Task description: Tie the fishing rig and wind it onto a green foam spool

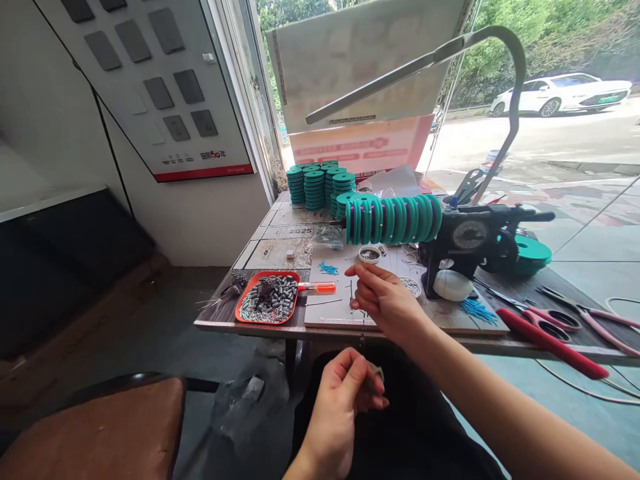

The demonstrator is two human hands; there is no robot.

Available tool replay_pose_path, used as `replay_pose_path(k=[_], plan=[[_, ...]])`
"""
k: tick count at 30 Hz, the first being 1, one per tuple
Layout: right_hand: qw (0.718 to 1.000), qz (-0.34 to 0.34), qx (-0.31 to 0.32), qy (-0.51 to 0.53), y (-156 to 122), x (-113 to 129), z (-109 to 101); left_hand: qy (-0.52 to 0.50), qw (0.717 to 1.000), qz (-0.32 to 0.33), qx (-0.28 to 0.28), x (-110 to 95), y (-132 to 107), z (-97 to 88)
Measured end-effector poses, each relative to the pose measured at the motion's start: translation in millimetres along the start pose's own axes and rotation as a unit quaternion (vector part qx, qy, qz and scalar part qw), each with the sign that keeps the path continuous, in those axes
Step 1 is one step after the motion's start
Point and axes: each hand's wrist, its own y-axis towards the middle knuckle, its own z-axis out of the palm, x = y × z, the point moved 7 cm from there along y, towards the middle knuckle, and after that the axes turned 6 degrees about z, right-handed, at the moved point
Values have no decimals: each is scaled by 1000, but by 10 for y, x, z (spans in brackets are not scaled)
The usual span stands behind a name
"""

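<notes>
My right hand, in front of the table's near edge, is closed in a pinch. A thin strand with small dark metal pieces hangs below its fingers toward my left hand. Lower down, over my lap, the left hand has its fingers curled together; something small and pale shows behind them, too hidden to name. Left of the hands stands an orange tray full of grey cylindrical pieces and small metal parts. Just beyond the right hand is a small round dish of tiny dark parts.
A black geared winding device carries a row of green discs. Stacked green discs stand behind. Red-handled scissors and pliers lie right. Blue strips and an orange marker rest on a white board.
</notes>
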Motion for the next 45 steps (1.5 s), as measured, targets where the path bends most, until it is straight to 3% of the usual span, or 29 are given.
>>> replay_pose_path(k=[5,11,19,29,45], plan=[[1000,1,2,5,-13,-21,6,-49,995,-81,12,170,-167,-109],[1000,-1,2,4,-17,-46,-15,-82,989,-125,10,267,-287,-191],[1000,-3,0,-2,-19,-71,-26,-114,984,-136,21,357,-343,-204],[1000,1,10,1,-15,-57,-18,-156,977,-144,-27,378,-352,-271],[1000,10,25,12,-21,-62,14,-169,974,-150,-29,473,-417,-277]])
